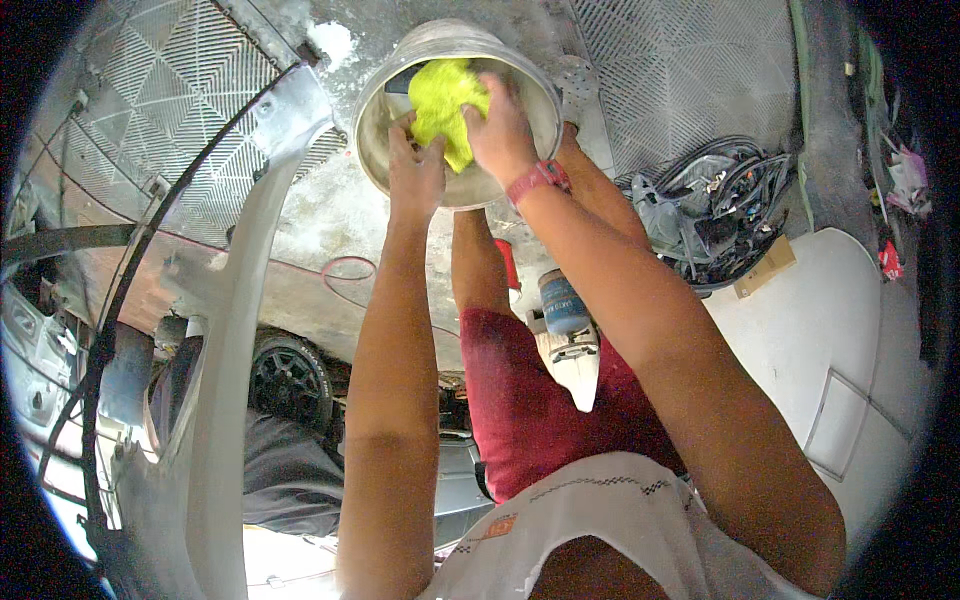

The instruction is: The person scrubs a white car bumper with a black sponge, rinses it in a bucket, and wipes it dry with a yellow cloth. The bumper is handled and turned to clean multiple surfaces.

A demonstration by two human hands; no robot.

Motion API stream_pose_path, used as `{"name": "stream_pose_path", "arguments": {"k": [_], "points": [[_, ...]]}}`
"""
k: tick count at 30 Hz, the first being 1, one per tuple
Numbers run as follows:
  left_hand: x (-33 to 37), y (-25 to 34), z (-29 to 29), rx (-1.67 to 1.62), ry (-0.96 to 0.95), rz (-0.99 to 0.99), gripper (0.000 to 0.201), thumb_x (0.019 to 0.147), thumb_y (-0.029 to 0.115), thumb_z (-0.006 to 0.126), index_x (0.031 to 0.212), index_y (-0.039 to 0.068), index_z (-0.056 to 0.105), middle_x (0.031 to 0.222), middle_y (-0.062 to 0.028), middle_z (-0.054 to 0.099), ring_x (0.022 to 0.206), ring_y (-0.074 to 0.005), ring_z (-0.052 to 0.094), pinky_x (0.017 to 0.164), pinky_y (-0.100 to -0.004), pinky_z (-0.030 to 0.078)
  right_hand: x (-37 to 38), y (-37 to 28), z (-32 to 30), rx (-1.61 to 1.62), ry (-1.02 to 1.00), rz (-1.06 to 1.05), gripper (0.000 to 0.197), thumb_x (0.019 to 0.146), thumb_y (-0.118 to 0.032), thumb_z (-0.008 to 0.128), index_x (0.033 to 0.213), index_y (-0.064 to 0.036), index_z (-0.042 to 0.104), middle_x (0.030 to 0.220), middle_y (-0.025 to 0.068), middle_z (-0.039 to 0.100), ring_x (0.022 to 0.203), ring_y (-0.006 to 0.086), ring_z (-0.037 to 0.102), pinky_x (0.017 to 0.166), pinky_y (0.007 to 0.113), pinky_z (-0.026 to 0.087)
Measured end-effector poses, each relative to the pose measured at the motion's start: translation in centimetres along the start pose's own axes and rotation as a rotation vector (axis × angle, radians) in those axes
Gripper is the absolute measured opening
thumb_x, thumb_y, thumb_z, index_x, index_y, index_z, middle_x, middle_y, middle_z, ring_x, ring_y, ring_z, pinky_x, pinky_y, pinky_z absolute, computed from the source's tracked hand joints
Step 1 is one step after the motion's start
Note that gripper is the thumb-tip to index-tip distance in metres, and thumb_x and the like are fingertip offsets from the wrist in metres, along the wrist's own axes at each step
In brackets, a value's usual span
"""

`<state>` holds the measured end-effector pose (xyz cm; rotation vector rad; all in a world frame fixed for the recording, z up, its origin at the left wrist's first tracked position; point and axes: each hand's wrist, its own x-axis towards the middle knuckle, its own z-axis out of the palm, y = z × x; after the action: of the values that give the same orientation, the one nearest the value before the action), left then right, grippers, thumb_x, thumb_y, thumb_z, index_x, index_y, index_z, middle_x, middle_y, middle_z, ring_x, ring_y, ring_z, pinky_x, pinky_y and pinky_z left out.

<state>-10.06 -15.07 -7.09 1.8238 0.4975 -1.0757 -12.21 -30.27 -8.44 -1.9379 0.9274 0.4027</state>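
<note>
Yellow-green cloth (447,105) fills the mouth of a round silver metal bucket (540,100) in the upper middle of the frame, and both bare hands are in there with it. The left hand (415,170) has its grip closed on the lower edge of the cloth, fingers curled over the near rim of the bucket; the right hand (500,125) is clamped on the cloth from the right side, pressing it against the inner wall — a red wristband (537,178) sits just below it on the wrist. The bucket stands on a wet, mottled concrete floor (320,215), with grey patterned floor tiles (690,70) to the upper left and upper right of it. Below the hands, in the middle of the frame, are the person's dark red shorts (530,400) and a white shoe (575,360) with a blue-grey can (562,303) just above it. A tangle of black cables and plastic (715,205) lies at the right, and a white car body panel (225,340) curves down the left side, a black wheel (290,380) just beside it.
</note>
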Motion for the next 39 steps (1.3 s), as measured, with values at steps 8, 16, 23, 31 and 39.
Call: {"name": "stream_pose_path", "arguments": {"k": [8,16,23,31,39], "points": [[12.6,-9.7,4.8,0.936,0.013,0.453,0.085,0.09,0.02,0.073,0.165,0.002,0.036,0.172,-0.0292,0.031,0.157,-0.048,0.036,0.128,-0.0555,0.034,9.6,14.3,11.2,-0.338,-0.034,0.044,0.071,0.093,-0.037,0.082,0.147,0.0,0.056,0.14,0.0315,0.066,0.131,0.0477,0.064,0.112,0.052,0.052],[16.2,-13.8,5.8,1.015,-0.269,0.281,0.092,0.093,0.032,0.075,0.167,0.005,0.028,0.161,-0.0248,0.05,0.148,-0.0474,0.047,0.123,-0.0588,0.039,16.5,21.8,14.3,-0.565,-0.55,0.115,0.067,0.095,-0.047,0.072,0.141,0.0021,0.065,0.141,0.0293,0.067,0.132,0.0432,0.065,0.115,0.05,0.05],[9.4,-8.4,1.0,0.81,-0.19,0.239,0.1,0.092,0.023,0.076,0.172,0.008,0.019,0.157,-0.0267,0.054,0.132,-0.047,0.062,0.114,-0.0535,0.049,2.8,6.5,5.4,-0.13,-0.33,-0.082,0.069,0.091,-0.01,0.076,0.153,0.0041,0.049,0.136,0.0314,0.066,0.133,0.0463,0.062,0.114,0.05,0.049],[-1.6,-2.3,-1.6,0.526,-0.036,0.517,0.11,0.091,0.024,0.078,0.174,0.009,0.008,0.162,-0.0282,0.047,0.135,-0.0493,0.058,0.114,-0.0534,0.049,-12.3,-9.7,-7.5,-0.09,-0.397,-0.333,0.036,0.09,0.002,0.063,0.125,0.0002,0.072,0.113,0.0257,0.074,0.11,0.0447,0.069,0.102,0.051,0.054],[-8.8,3.2,-3.1,0.566,0.085,0.676,0.085,0.088,0.021,0.082,0.159,0.005,0.039,0.161,-0.029,0.049,0.148,-0.0452,0.048,0.121,-0.0489,0.044,-20.3,-17.7,-20.0,0.196,-0.464,-0.423,0.021,0.096,0.002,0.062,0.114,-0.0041,0.072,0.104,0.0198,0.075,0.094,0.0392,0.074,0.083,0.047,0.059]]}}
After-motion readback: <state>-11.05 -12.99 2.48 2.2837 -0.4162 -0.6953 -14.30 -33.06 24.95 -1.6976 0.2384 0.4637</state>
